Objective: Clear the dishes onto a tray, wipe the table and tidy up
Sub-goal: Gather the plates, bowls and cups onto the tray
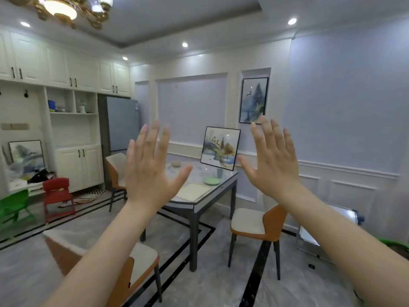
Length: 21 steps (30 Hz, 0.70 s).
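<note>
Both bare forearms reach forward and up, held about level with each other and well apart. The left hand (pixel 150 171) is raised with its back toward the camera, fingers spread and thumb angled out to the right. The right hand (pixel 271 160) mirrors it, fingers splayed wide, grasping nothing.

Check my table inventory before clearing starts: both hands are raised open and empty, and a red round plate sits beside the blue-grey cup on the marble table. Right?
Nearly. The head view shows the left hand and right hand open and empty, but the round plate beside the blue-grey cup on the marble table is pale green, not red.
</note>
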Each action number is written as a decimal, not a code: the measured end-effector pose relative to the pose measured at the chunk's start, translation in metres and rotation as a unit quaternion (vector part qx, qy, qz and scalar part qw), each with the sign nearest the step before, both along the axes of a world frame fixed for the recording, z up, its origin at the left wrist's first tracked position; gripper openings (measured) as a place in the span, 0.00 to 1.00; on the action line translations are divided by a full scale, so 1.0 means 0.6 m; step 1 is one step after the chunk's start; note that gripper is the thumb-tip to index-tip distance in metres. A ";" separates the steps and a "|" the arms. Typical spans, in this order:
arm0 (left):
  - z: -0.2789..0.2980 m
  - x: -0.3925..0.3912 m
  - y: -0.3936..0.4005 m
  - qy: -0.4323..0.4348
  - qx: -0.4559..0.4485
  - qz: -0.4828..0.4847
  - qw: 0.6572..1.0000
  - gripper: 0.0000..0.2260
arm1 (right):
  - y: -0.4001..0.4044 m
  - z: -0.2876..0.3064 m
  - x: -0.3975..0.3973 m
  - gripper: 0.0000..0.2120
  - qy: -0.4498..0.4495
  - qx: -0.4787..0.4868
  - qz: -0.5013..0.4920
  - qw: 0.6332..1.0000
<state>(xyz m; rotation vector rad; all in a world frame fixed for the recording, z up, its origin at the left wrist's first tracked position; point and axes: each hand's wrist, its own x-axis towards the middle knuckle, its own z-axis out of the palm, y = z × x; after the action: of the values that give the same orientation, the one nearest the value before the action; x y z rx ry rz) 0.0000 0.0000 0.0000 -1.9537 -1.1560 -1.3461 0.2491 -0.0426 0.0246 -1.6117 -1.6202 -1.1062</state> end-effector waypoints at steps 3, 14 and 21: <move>-0.016 0.006 0.075 0.004 -0.017 0.005 1.000 0.37 | 0.068 -0.010 0.010 0.34 0.022 -0.003 -0.001 1.000; -0.085 0.127 0.332 0.035 -0.049 -0.023 0.998 0.35 | 0.287 -0.105 0.122 0.32 0.096 -0.074 0.019 0.992; -0.150 0.269 0.512 0.060 -0.082 0.003 0.995 0.33 | 0.470 -0.169 0.275 0.32 0.109 -0.114 0.041 0.987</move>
<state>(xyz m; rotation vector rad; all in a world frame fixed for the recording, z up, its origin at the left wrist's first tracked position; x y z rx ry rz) 0.1616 0.3075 -0.0901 -2.1131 -1.2465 -1.1460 0.4139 0.2395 -0.0771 -1.7252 -1.6972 -0.6953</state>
